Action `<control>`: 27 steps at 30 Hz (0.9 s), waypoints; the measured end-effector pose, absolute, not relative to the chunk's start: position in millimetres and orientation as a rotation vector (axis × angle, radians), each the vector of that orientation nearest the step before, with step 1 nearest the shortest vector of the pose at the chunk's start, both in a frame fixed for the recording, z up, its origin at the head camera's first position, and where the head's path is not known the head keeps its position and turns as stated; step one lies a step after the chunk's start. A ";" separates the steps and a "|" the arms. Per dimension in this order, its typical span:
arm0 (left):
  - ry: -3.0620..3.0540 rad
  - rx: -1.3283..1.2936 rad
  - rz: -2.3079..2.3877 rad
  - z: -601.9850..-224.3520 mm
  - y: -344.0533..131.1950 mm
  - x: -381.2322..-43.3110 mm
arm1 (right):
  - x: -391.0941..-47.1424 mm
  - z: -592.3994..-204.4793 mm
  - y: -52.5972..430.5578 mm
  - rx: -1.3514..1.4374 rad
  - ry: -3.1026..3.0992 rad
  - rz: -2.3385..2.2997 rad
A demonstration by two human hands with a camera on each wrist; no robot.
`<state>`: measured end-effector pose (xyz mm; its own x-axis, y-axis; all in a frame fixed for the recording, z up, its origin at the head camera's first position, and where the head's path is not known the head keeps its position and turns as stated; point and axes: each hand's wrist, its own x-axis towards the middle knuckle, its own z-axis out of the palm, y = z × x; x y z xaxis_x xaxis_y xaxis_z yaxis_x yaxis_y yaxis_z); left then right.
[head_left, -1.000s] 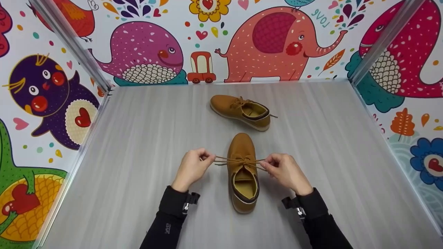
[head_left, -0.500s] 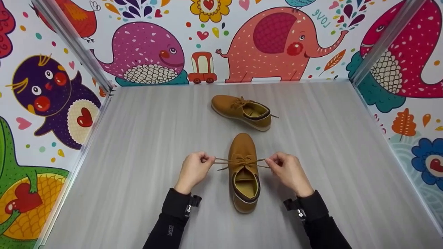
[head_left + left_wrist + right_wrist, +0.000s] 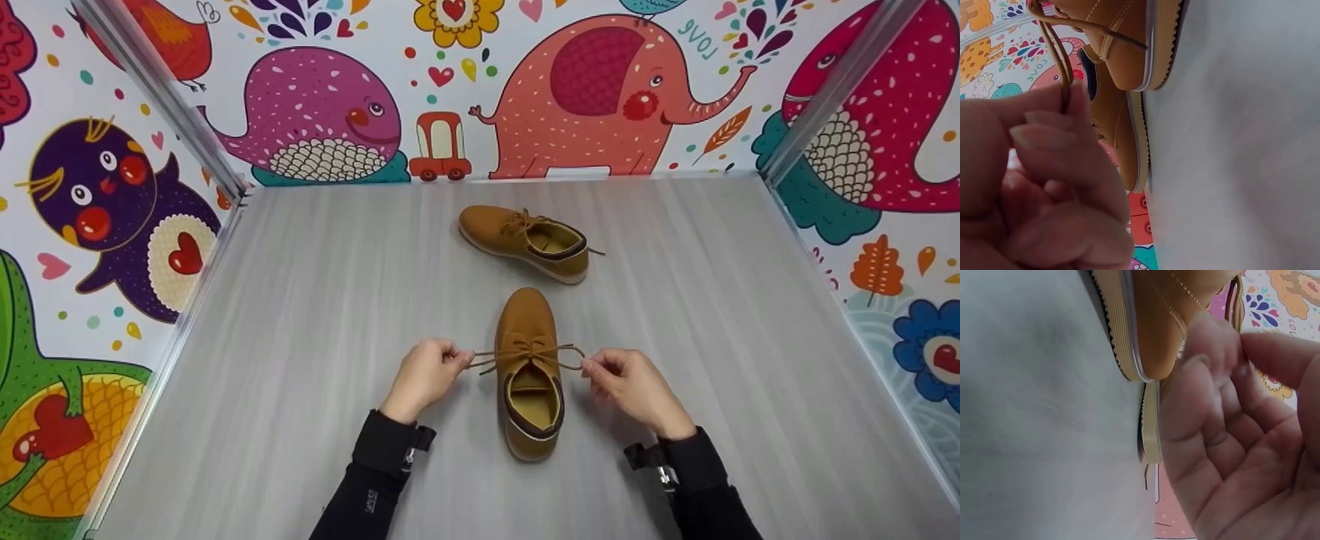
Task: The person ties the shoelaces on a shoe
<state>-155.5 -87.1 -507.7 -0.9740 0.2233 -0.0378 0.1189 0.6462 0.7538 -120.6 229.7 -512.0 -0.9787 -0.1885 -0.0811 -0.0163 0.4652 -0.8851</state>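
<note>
A tan lace-up shoe (image 3: 526, 315) stands on the floor with its toe pointing away, between my hands. Its brown shoelace (image 3: 531, 349) is knotted in a bow, with loops drawn out to both sides. My left hand (image 3: 426, 375) pinches the left loop between thumb and forefinger; two strands (image 3: 1057, 53) run from those fingertips in the left wrist view. My right hand (image 3: 634, 386) pinches the end of the right loop, which is slightly slack; its strands (image 3: 1234, 306) reach the thumb and forefinger in the right wrist view. A loose lace end hangs on the shoe's left side.
A second tan shoe (image 3: 495, 229) lies behind, toe to the left, with its lace tied. The grey floor (image 3: 337, 277) is bounded by printed walls (image 3: 585, 97) with metal corner strips (image 3: 832, 90).
Both hands have lowered slightly toward me, the right one more and a little rightward. The right side of the bow now shows as a rounded, slacker loop. The shoes stay put.
</note>
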 end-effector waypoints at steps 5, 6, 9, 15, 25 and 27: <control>2.724 0.316 1.214 -509.1 -83.6 -155.5 | -124.2 -514.7 225.9 -0.134 2.545 -1.478; 2.721 0.322 1.215 -509.5 -82.8 -155.5 | -125.1 -516.0 225.1 -0.128 2.545 -1.455; 2.720 0.343 1.214 -510.3 -80.9 -155.7 | -126.6 -519.5 223.4 -0.105 2.540 -1.409; 2.740 0.353 1.231 -511.0 -78.9 -156.1 | -125.9 -522.5 224.0 -0.106 2.484 -1.495; 2.826 0.332 1.220 -516.1 -80.3 -157.7 | -121.2 -516.2 226.5 -0.091 2.504 -1.608; 2.867 0.349 1.200 -517.2 -81.3 -157.8 | -120.6 -515.7 227.3 -0.071 2.523 -1.603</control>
<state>-157.8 -81.3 -517.2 -0.9750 0.2097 0.0730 0.1992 0.6807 0.7050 -120.6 227.3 -515.7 -0.9875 -0.1205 -0.1021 0.0412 0.4272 -0.9032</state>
